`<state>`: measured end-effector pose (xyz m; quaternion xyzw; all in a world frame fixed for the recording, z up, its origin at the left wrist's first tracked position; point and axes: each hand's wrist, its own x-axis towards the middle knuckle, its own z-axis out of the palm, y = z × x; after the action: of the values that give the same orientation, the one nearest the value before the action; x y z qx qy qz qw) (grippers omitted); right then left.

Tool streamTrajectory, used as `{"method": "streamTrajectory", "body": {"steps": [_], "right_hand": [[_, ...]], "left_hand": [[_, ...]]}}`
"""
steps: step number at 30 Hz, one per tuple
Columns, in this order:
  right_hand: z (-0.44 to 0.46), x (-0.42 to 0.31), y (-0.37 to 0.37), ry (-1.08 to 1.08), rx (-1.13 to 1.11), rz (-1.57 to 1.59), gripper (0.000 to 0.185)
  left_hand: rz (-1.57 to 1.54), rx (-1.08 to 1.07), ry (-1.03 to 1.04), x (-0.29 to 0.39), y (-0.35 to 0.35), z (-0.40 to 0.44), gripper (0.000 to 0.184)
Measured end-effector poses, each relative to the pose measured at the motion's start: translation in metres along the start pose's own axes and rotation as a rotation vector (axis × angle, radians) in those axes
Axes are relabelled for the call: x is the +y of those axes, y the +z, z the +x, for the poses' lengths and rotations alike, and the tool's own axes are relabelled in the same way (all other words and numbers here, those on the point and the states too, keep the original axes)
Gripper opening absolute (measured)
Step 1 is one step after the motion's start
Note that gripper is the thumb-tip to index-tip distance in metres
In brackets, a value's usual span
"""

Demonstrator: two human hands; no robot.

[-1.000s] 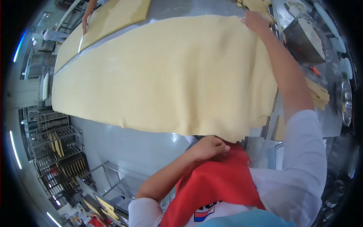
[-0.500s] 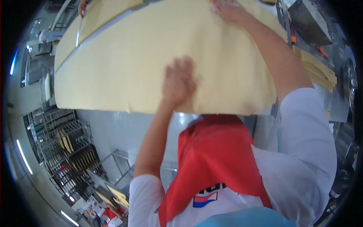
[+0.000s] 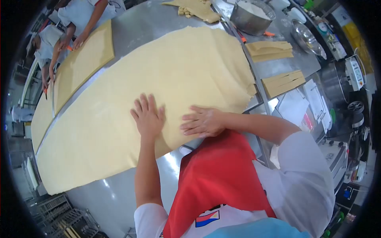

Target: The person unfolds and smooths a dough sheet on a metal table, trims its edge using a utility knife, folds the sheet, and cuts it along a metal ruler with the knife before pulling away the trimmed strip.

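Observation:
A large, pale yellow sheet of dough (image 3: 119, 99) lies spread over the metal table, with slight ripples at its right end. My left hand (image 3: 148, 118) rests flat on the sheet near its front edge, fingers spread. To the right of it, my right hand (image 3: 203, 121) also lies on the dough by the front edge, its fingers apart and pointing left, with whitish dust on them. Neither hand holds anything.
Across the table, two people (image 3: 85, 20) in white work at a second dough sheet (image 3: 85, 63). Dough scraps (image 3: 194, 10), a metal pot of white powder (image 3: 253, 18), stacked cut strips (image 3: 283, 82) and a steel bowl (image 3: 307, 37) are at the right. A rack (image 3: 65, 216) stands lower left.
My right hand has come back from the far side to the front edge. My left hand has moved left on the dough. The view has turned, showing the co-workers and more of the right side.

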<state>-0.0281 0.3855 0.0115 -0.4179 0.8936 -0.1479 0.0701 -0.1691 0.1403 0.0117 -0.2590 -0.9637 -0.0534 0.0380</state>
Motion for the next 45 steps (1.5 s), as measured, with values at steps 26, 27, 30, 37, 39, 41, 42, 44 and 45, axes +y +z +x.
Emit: {"method": "streamTrajectory", "body": {"steps": [26, 27, 30, 37, 39, 41, 42, 44, 45], "right_hand": [[-0.277, 0.447, -0.102, 1.286, -0.005, -0.116, 0.049], [-0.314, 0.487, -0.081, 1.235, -0.078, -0.195, 0.049], [-0.311, 0.455, -0.106, 1.434, -0.101, -0.344, 0.047], [-0.262, 0.368, -0.173, 1.511, -0.165, -0.346, 0.045], [-0.230, 0.337, -0.155, 1.425, 0.080, -0.445, 0.043], [-0.130, 0.272, -0.114, 1.283, 0.632, -0.237, 0.033], [-0.075, 0.233, -0.095, 1.018, 0.811, 0.110, 0.024], [0.062, 0.132, -0.071, 0.995, 0.886, 0.603, 0.017], [0.104, 0.125, -0.036, 0.835, 0.841, 0.646, 0.015]], "left_hand": [[0.043, 0.027, -0.724, -0.063, -0.017, -0.125, 0.072], [0.027, 0.010, -0.691, -0.062, -0.019, -0.122, 0.072], [0.000, 0.028, -0.685, -0.063, -0.017, -0.126, 0.072], [-0.008, 0.027, -0.605, -0.070, -0.021, -0.129, 0.065], [-0.038, 0.036, -0.536, -0.073, -0.025, -0.126, 0.063], [-0.054, 0.083, -0.387, -0.088, -0.020, -0.128, 0.060], [-0.055, 0.113, -0.390, -0.097, -0.020, -0.130, 0.060], [-0.185, 0.057, -0.093, -0.119, -0.025, -0.139, 0.061], [-0.178, 0.084, -0.069, -0.134, -0.030, -0.154, 0.061]]}}
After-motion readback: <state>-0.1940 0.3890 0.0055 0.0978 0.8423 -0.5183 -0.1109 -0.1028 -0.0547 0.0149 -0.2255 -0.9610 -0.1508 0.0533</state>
